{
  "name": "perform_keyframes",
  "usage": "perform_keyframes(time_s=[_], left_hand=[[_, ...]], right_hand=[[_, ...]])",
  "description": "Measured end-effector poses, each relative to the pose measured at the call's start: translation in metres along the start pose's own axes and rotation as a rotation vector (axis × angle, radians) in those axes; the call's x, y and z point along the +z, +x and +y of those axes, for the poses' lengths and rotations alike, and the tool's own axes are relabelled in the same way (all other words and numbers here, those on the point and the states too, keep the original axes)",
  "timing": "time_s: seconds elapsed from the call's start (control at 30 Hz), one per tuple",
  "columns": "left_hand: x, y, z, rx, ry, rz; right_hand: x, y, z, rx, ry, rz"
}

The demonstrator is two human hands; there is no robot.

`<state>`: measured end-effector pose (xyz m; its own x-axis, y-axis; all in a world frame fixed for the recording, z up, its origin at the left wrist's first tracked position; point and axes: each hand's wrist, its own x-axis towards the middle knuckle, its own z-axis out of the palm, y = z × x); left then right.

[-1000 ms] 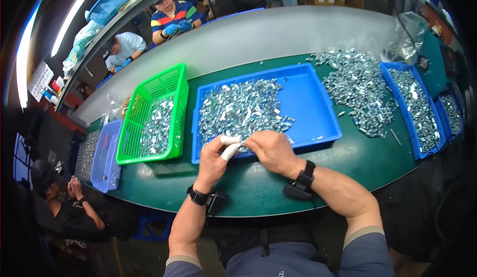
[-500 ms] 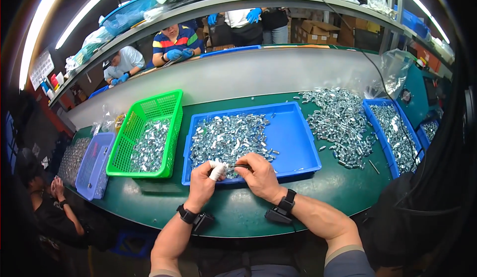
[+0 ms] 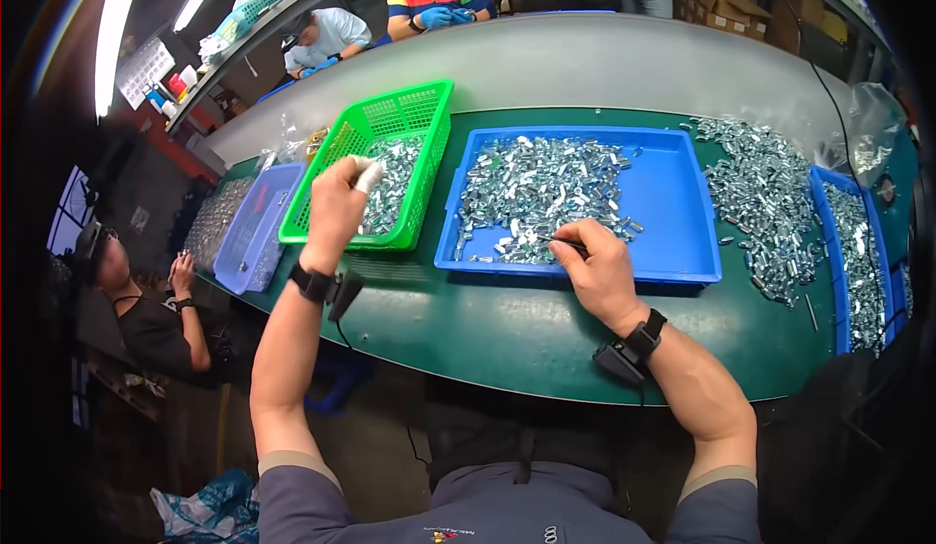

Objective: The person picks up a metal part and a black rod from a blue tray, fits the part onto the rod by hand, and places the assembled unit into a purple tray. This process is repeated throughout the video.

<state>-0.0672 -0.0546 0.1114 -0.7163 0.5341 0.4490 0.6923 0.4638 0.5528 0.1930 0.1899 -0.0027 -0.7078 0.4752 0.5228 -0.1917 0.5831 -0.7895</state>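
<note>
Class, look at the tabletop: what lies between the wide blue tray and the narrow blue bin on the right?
In the head view, a loose heap of shiny metal pieces lies between tray and bin, plus a thin rod near the bin.

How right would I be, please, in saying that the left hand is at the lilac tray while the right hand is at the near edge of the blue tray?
Not quite: the head view shows the left hand at the green basket. The right hand is indeed at the near edge of the blue tray.
</note>
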Motion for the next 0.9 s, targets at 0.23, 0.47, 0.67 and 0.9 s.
perform_keyframes(time_s=[0.23,0.47,0.67,0.9], left_hand=[[0.056,-0.016,0.024,0.480,0.122,-0.254],[0.117,-0.027,0.026,0.455,0.070,-0.712],[0.123,-0.029,0.029,0.250,-0.021,-0.738],[0.120,-0.032,0.014,0.352,0.126,-0.566]], right_hand=[[0.000,-0.005,-0.002,-0.007,0.012,0.012],[0.005,-0.005,-0.003,-0.006,0.014,0.026],[0.000,-0.002,-0.002,-0.020,0.001,0.007],[0.001,-0.002,-0.004,-0.031,0.002,-0.006]])
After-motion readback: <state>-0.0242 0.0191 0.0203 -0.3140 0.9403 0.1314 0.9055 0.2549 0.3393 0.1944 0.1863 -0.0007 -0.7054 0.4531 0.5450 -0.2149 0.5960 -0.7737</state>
